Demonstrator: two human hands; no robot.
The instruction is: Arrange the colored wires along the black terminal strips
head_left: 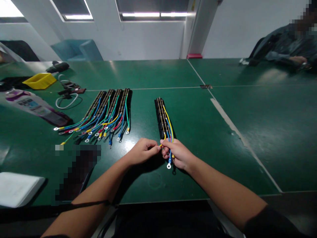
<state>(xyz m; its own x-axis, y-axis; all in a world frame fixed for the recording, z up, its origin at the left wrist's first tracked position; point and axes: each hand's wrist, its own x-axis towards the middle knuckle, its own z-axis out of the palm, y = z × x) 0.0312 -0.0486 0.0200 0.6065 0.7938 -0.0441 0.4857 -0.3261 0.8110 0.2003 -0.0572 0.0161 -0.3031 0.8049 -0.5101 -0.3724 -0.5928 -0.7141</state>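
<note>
In the middle of the green table lies a long black terminal strip (160,117) with brass-coloured metal rows. Yellow and blue wires run from it toward me. My right hand (182,155) is closed around these wires near their loose ends. A silver ring terminal (169,166) on a blue wire sticks out below the fingers. My left hand (143,151) pinches a short yellow wire (164,136) beside my right fingertips; the wire's tip is hidden by the fingers. Left of my hands, several similar strips (112,102) lie side by side, their coloured wires ending in ring terminals.
A bottle (37,107) lies at the left, near a yellow tray (41,81) and a coiled white cable (65,105). A blurred-out dark flat object (78,172) and a white box (19,188) are at the near left. Another person (279,43) sits at the far right.
</note>
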